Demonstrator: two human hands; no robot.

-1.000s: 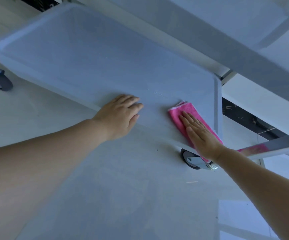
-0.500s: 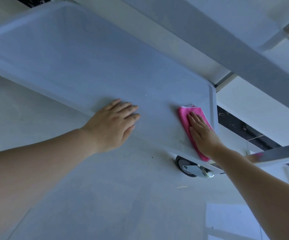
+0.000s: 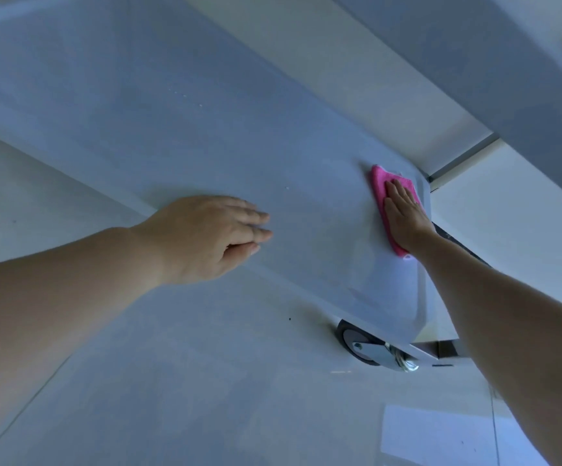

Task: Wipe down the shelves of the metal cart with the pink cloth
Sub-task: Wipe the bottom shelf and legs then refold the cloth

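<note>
1. A flat, pale grey metal shelf of a wheeled cart is seen from above, with a low raised rim along its edges and a rounded near-right corner.
2. A folded bright pink cloth is laid flat on the shelf near the far-right corner, just beside the right rim.
3. The cloth is pressed down by the right hand, which is spread flat, palm down, with the fingers extended toward the far side; nothing is clasped in it, and the cloth is held only by pressure.
4. Most of the cloth is covered by this hand; pink edges are shown beyond the fingertips, along the hand's left side and near the wrist.
5. The left hand is laid flat and unclenched on the near edge of the same shelf, fingers together and pointed right; nothing is held in it.
6. The two hands are kept well apart, with bare shelf surface between them.
7. A few small pale specks are seen on the shelf surface.
8. A grey caster wheel in a shiny metal bracket is seen beneath the near-right corner, resting on a pale tiled floor.
9. An upper grey shelf of the cart is seen overhead at the top right.
</note>
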